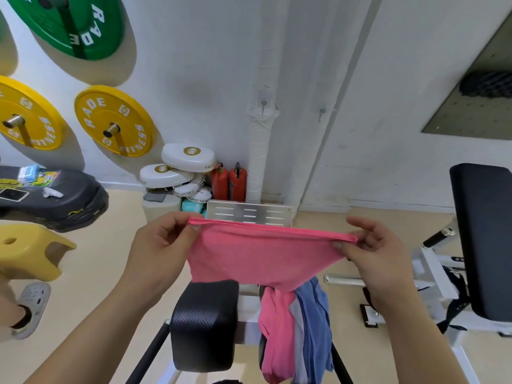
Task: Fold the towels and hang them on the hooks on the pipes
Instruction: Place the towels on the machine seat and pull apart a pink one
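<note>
Left hand [163, 245] and right hand [379, 250] each pinch a top corner of a pink towel [257, 253], pulling its rolled hem taut at centre. The soft, finely ribbed cloth sags in a blunt wedge. Below, at 6 o'clock, a black weave-textured pad [205, 325] sits beside a second pink towel [277, 328] and a blue towel [315, 322], both hanging limp. Smooth beige floor [110, 259] spreads beyond. At 12 o'clock a white wrapped pipe [259, 151] climbs the white wall [194, 79], with a small metal hook [263, 105] on it and a second hook [321, 113] at 1 o'clock. Round yellow plates [116, 120] hang at 10 o'clock.
</note>
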A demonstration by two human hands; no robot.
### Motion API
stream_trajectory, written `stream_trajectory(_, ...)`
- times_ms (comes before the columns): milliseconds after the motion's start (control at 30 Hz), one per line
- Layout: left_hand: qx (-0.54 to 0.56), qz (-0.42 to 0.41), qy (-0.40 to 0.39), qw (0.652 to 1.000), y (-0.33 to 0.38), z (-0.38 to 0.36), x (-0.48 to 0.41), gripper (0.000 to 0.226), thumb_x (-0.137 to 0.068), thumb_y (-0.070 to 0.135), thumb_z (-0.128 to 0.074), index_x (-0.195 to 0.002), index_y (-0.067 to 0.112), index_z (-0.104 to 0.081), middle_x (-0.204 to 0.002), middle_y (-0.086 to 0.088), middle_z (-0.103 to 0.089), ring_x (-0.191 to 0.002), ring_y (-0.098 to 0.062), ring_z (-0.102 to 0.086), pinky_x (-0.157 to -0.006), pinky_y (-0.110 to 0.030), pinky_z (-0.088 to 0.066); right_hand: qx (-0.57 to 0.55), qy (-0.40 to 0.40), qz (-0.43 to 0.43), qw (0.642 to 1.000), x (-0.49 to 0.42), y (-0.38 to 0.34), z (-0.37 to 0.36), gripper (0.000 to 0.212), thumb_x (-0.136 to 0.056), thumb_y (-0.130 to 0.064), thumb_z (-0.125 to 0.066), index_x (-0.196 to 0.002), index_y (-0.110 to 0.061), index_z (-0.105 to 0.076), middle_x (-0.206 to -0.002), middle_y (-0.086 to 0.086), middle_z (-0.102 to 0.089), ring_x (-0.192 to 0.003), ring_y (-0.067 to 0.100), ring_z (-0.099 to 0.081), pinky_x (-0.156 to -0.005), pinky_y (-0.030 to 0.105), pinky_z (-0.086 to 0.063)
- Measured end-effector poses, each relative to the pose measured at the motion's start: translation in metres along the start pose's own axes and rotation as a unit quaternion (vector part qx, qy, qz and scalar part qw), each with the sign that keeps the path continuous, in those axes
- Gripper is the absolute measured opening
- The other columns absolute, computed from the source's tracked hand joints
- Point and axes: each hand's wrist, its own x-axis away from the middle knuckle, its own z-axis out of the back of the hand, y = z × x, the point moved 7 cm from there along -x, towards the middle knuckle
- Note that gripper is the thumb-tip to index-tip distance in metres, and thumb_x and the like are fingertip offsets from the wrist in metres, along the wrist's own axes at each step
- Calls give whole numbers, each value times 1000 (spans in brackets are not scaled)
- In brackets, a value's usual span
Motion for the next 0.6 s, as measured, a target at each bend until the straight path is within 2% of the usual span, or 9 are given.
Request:
stream_trajectory(67,20,-15,4,1000,8,4,1,21,-95,11,-69,-95,29,-79,-92,13,-78,-80,4,-67,-71,-10,-52,-6,3,-19,1000,-5,7,3,43,-80,6,-80,-115,-19,-73,-92,10,-75,-85,20,-71,-85,34,-58)
stream_trajectory(167,10,3,-28,1000,1,2,1,19,-95,11,-69,-94,27,-80,-92,8,-79,-81,-1,-68,-70,-12,-52,57,-31,-52,997,-8,20,1,19,-82,-3,-82,-99,-12,-78,-92,14,-77,-90,29,-72,-91,48,-59)
stream_trajectory(267,25,30,-21,999,-6,1,3,21,-96,10,-68,-92,27,-80,-89,8,-79,-79,-2,-69,-67,-12,-52,91,-42,-60,993,-6,27,-5,13,-83,2,-79,-87,-6,-69,-82,15,-70,-79,27,-63,-75,40,-55)
stream_trajectory(333,15,11,-33,999,3,-4,4,21,-96,10,-68,-94,27,-80,-90,9,-80,-81,-3,-71,-73,-18,-55,166,-39,-43,984,-6,28,-7,15,-82,1,-78,-84,-9,-67,-80,7,-69,-80,26,-65,-70,34,-52)
stream_trajectory(400,-32,-22,-65,997,16,-18,6,23,-93,8,-70,-95,28,-80,-91,14,-79,-84,-4,-71,-79,-18,-54,242,-70,-46,967,-3,28,-15,18,-85,-7,-78,-94,-19,-69,-95,-2,-72,-100,23,-68,-87,36,-53)
stream_trajectory(433,-64,-42,-84,994,22,-27,8,26,-91,5,-72,-94,30,-81,-90,16,-77,-82,-3,-69,-78,-14,-52,258,-102,-40,960,1,23,-24,27,-85,-11,-78,-107,-24,-68,-108,-8,-71,-112,16,-65,-98,34,-49)
stream_trajectory(500,-97,-79,-130,984,32,-50,15,30,-85,2,-73,-92,29,-82,-86,16,-76,-80,-3,-67,-74,-8,-47,226,-195,-3,954,14,1,-52,51,-85,-17,-82,-129,-34,-61,-128,-19,-65,-126,0,-56,-108,26,-38)
stream_trajectory(533,-95,-88,-153,980,36,-63,20,28,-84,2,-75,-92,27,-82,-84,14,-75,-78,0,-67,-72,-7,-46,177,-247,9,953,24,-10,-69,57,-84,-17,-84,-133,-34,-60,-131,-18,-67,-128,-1,-57,-109,24,-39)
stream_trajectory(600,-61,-71,-170,981,38,-78,27,21,-83,5,-78,-91,25,-81,-79,9,-73,-71,4,-65,-66,-7,-47,65,-317,-7,946,42,-24,-97,58,-79,-11,-86,-132,-24,-64,-122,-1,-75,-118,10,-68,-97,25,-54)
